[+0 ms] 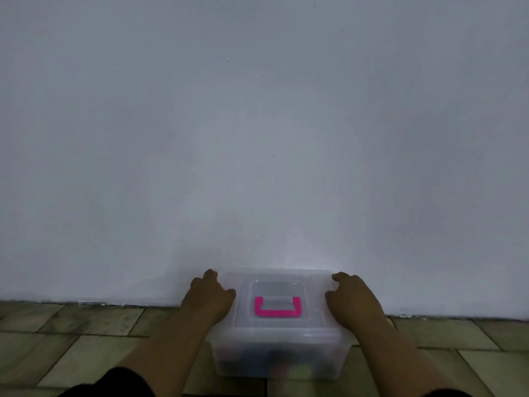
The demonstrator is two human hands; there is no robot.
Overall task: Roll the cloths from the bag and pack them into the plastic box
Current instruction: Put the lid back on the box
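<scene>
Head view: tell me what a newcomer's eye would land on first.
The bright pink handle stands out first, lying flat in the middle of the lid of the plastic box on the tiled floor. Next come the left hand and right hand, gripping the lid's two side edges. A pale wall fills everything above.

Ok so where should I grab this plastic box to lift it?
Probably the pink handle: it lies flat on the lid, so come from above and hook its near bar. Or lift from both ends under the rim of the plastic box, where your left hand and right hand grip the lid.
</scene>
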